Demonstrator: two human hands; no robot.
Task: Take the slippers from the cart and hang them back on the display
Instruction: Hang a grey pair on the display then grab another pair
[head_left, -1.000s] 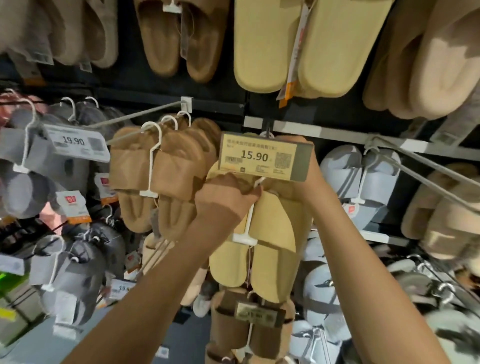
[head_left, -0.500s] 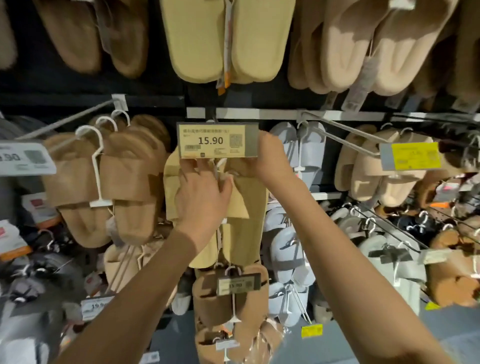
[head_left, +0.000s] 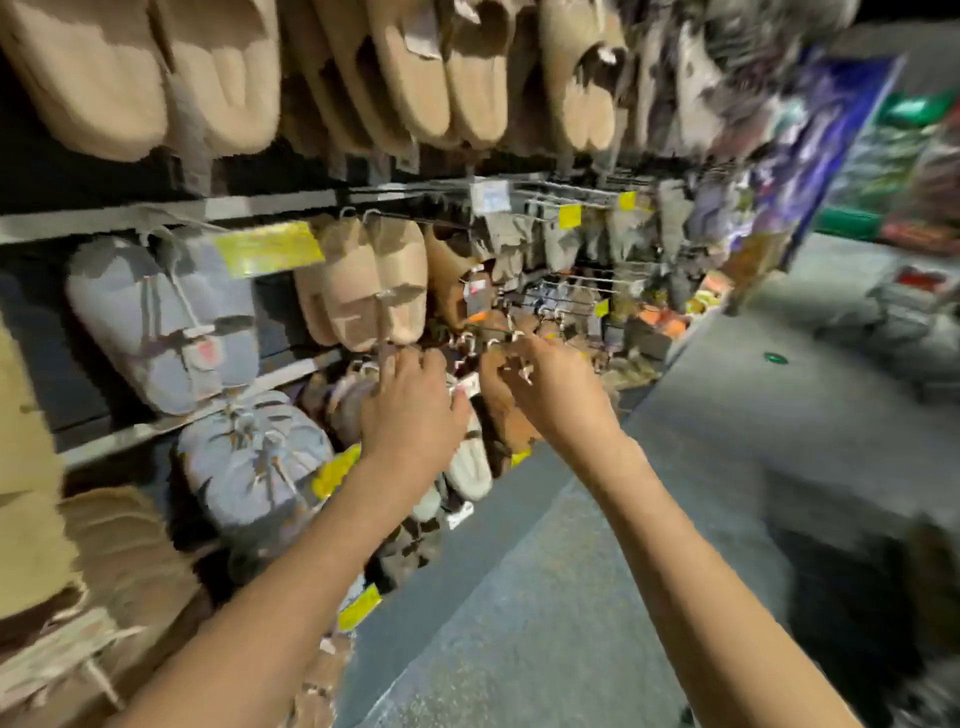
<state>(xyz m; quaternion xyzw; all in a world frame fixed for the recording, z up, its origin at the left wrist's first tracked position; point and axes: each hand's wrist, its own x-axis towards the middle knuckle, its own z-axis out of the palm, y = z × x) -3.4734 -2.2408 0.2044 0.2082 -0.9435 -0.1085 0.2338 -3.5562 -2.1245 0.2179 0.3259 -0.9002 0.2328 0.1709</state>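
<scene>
Both hands, left hand (head_left: 410, 410) and right hand (head_left: 550, 395), hover empty with loosely curled fingers before crowded grey slippers (head_left: 166, 322) and tan slippers (head_left: 379, 280).

From my remote feed, a shop aisle at a tilt: grey speckled floor (head_left: 597, 597) runs along the foot of a dark back wall (head_left: 47, 332) crossed by pale metal rails (head_left: 270, 205). Yellow price tags (head_left: 267, 248) catch the overhead light, and one small green mark (head_left: 775, 357) sits on the floor. At the far end I see a blurred purple poster (head_left: 826, 130) and green shelving (head_left: 904, 156); motion smear hides finer detail.
</scene>
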